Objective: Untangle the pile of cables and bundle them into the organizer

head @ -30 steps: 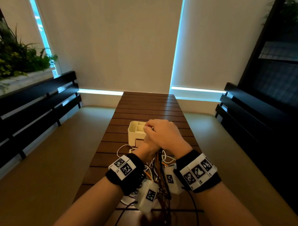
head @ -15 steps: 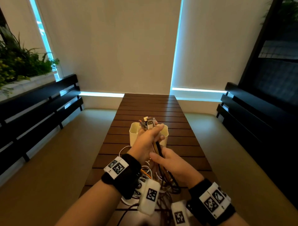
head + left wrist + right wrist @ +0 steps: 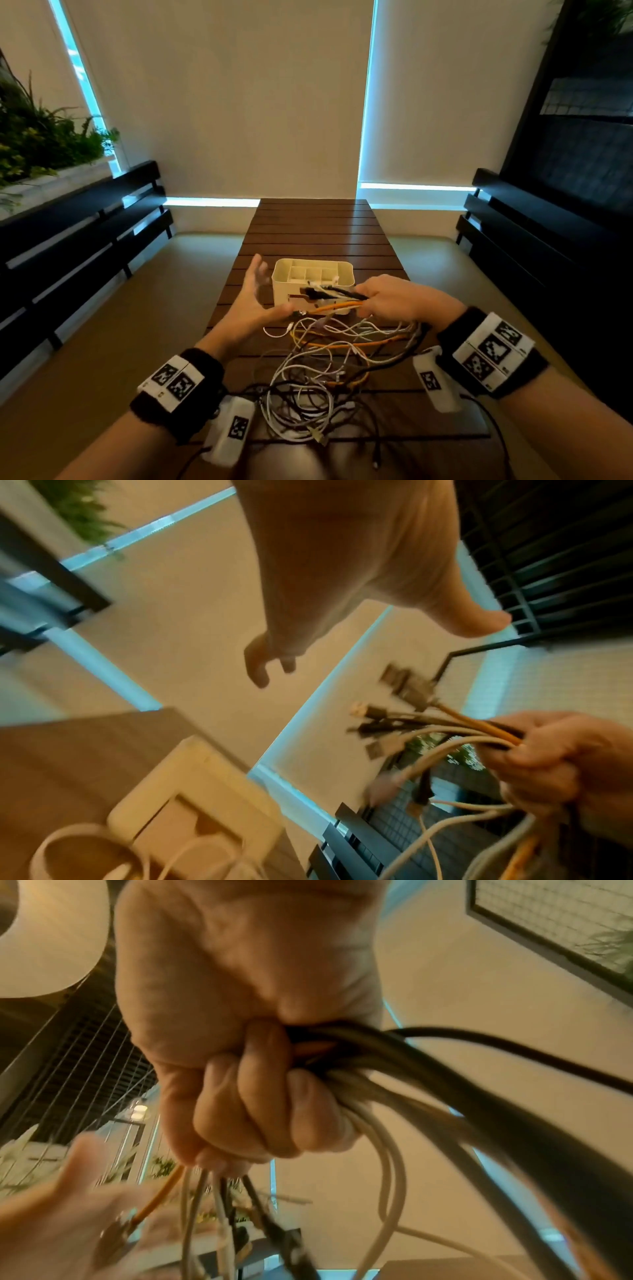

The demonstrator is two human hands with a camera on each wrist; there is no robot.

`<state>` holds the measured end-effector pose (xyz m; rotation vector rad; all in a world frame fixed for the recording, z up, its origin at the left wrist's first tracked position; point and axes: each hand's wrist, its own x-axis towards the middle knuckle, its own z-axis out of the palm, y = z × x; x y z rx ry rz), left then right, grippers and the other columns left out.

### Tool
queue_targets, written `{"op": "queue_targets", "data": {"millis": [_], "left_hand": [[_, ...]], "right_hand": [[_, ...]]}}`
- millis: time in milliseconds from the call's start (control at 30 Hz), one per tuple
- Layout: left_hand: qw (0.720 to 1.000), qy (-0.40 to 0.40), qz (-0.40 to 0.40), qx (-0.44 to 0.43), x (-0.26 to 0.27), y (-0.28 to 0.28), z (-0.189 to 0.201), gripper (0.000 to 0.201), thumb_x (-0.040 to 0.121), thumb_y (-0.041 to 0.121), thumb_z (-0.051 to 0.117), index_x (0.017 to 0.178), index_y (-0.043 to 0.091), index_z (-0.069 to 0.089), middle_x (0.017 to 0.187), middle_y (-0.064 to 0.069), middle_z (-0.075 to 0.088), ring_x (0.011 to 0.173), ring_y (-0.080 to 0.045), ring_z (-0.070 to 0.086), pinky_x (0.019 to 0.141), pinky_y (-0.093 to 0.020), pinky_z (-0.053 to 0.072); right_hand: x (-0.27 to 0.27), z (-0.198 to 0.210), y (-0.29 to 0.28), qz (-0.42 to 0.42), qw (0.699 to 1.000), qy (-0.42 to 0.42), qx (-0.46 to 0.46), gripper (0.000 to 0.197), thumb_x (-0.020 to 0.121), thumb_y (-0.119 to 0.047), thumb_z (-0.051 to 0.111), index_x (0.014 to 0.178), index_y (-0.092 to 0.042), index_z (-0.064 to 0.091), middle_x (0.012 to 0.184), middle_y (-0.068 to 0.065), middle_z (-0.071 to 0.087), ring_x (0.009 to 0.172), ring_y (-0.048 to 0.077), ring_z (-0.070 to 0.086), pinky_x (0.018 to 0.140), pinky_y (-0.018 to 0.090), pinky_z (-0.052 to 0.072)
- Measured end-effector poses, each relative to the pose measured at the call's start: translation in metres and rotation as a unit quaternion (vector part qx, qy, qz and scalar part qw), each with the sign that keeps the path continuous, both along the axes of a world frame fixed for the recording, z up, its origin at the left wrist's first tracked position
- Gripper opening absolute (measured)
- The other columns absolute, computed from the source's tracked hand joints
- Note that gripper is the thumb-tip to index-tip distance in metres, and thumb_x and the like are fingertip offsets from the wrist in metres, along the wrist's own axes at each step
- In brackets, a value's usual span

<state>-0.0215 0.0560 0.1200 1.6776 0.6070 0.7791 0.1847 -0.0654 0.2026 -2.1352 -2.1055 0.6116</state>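
Observation:
A tangle of white, black and orange cables [image 3: 329,370] lies on the slatted wooden table [image 3: 315,226]. My right hand [image 3: 387,301] grips a bunch of cable ends [image 3: 342,1074], their plugs [image 3: 315,291] pointing left in front of the white organizer [image 3: 313,281]. That fist and the plugs [image 3: 404,712] also show in the left wrist view. My left hand [image 3: 255,294] is held open, palm toward the plugs, left of the organizer and holding nothing. The organizer [image 3: 192,785] has several compartments.
Black slatted benches run along the left [image 3: 78,226] and right [image 3: 534,233] sides of the table. A planter with green plants [image 3: 37,144] sits behind the left bench. Pale blinds [image 3: 222,96] cover the far windows.
The left hand has let go of the cable ends and moved out to the left. The right hand now holds the bunch, lowered and turned sideways in front of the organizer.

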Motion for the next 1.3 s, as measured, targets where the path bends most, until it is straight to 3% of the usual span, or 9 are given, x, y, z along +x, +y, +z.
{"op": "queue_targets", "data": {"millis": [133,233,300,433,667,767,900,1100,1300], "left_hand": [[0.983,0.038,-0.087,0.159,0.029,-0.026,0.020,0.106,0.054,0.068,0.074,0.143,0.040,0.025,0.142,0.012,0.043,0.127,0.007,0.041,0.097,-0.011,0.039],[0.982,0.062,-0.134,0.118,0.050,-0.041,0.021,0.076,0.065,0.067,0.069,0.127,0.027,0.048,0.103,0.003,0.067,0.092,-0.012,0.065,0.083,-0.033,0.054],[0.984,0.084,-0.134,0.077,0.054,-0.043,0.023,0.060,0.072,0.058,0.068,0.111,0.014,0.057,0.074,0.007,0.063,0.064,-0.010,0.060,0.063,-0.029,0.052],[0.978,0.143,-0.148,0.044,0.059,-0.049,0.035,0.011,0.086,0.026,0.067,0.088,0.017,0.060,0.068,-0.003,0.059,0.059,-0.016,0.057,0.054,-0.022,0.047],[0.967,0.008,-0.234,-0.102,0.045,-0.047,0.034,0.026,0.095,0.023,0.049,0.075,0.010,0.059,0.035,0.005,0.041,0.045,-0.014,0.059,0.053,-0.020,0.050],[0.947,-0.147,-0.221,-0.179,0.045,-0.045,0.029,0.025,0.087,0.036,0.063,0.076,0.014,0.061,0.034,0.008,0.036,0.031,-0.008,0.043,0.054,-0.026,0.052],[0.936,-0.218,-0.180,-0.211,0.043,-0.037,0.028,0.031,0.080,0.040,0.070,0.078,0.011,0.059,0.033,0.007,0.035,0.027,-0.007,0.037,0.051,-0.026,0.048],[0.958,-0.210,-0.031,-0.192,0.055,-0.051,0.029,0.027,0.088,0.034,0.050,0.080,0.009,0.057,0.034,0.004,0.031,0.027,-0.009,0.031,0.047,-0.025,0.042],[0.986,-0.099,0.132,-0.028,0.066,-0.055,0.035,0.024,0.094,0.031,0.051,0.086,0.011,0.062,0.056,-0.001,0.056,0.036,-0.004,0.048,0.036,-0.017,0.038]], "right_hand": [[-0.018,0.003,0.008,0.037,0.997,-0.030,-0.054,0.014,0.090,-0.012,0.048,0.077,-0.013,0.053,0.068,-0.006,0.046,0.063,0.010,0.043,0.055,0.019,0.033],[-0.023,0.015,0.012,0.069,0.996,0.002,-0.055,0.018,0.090,-0.013,0.048,0.075,-0.013,0.056,0.069,-0.006,0.049,0.060,0.008,0.043,0.055,0.015,0.034],[-0.019,0.021,0.012,0.025,0.995,0.085,-0.044,0.016,0.082,-0.015,0.056,0.066,-0.014,0.060,0.056,-0.005,0.051,0.051,0.008,0.042,0.050,0.020,0.033],[-0.011,0.019,0.014,-0.101,0.965,0.240,-0.028,0.025,0.073,0.001,0.058,0.052,-0.012,0.055,0.037,-0.004,0.037,0.032,0.007,0.024,0.035,0.017,0.019],[0.000,0.019,0.012,-0.089,0.924,0.371,0.006,0.020,0.081,0.003,0.058,0.065,-0.010,0.057,0.044,-0.002,0.050,0.034,0.005,0.036,0.034,0.012,0.030],[0.008,0.007,0.006,-0.006,0.905,0.421,0.070,0.007,0.087,-0.003,0.058,0.087,-0.010,0.058,0.068,0.001,0.063,0.061,0.013,0.059,0.059,0.020,0.050],[0.005,-0.022,0.003,0.005,0.912,0.394,0.118,0.029,0.090,-0.016,0.053,0.113,0.002,0.052,0.083,0.005,0.063,0.085,0.007,0.064,0.086,0.025,0.047],[-0.028,-0.050,0.002,-0.094,0.842,0.472,0.244,0.014,0.099,-0.016,0.040,0.102,-0.018,0.053,0.046,-0.012,0.045,0.039,0.000,0.041,0.044,0.013,0.035],[-0.054,-0.060,0.002,-0.103,0.866,0.392,0.292,0.018,0.099,-0.018,0.040,0.091,-0.032,0.049,0.065,-0.016,0.058,0.060,-0.005,0.055,0.059,0.013,0.040]]}}
